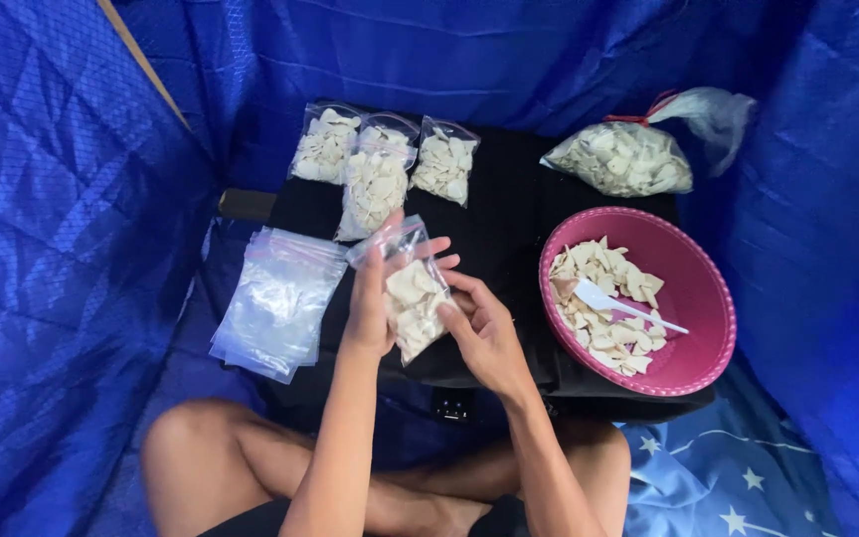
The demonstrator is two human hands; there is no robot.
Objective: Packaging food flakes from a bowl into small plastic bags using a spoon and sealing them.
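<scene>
Crossed bare legs (251, 457) sit lowest in view, nearest the camera. Above them the left hand (375, 298) and right hand (484, 333) both close their fingers around a small clear bag of pale chips (412, 298), held upright between them over a black bench (509, 219). Left of the left hand lies a stack of empty clear bags (275, 298). Beyond the hands lie three filled bags (380, 164). Right of the right hand stands a pink bowl (698, 288) of chips with a white spoon (623, 306); beyond it lies a big tied bag (623, 159).
</scene>
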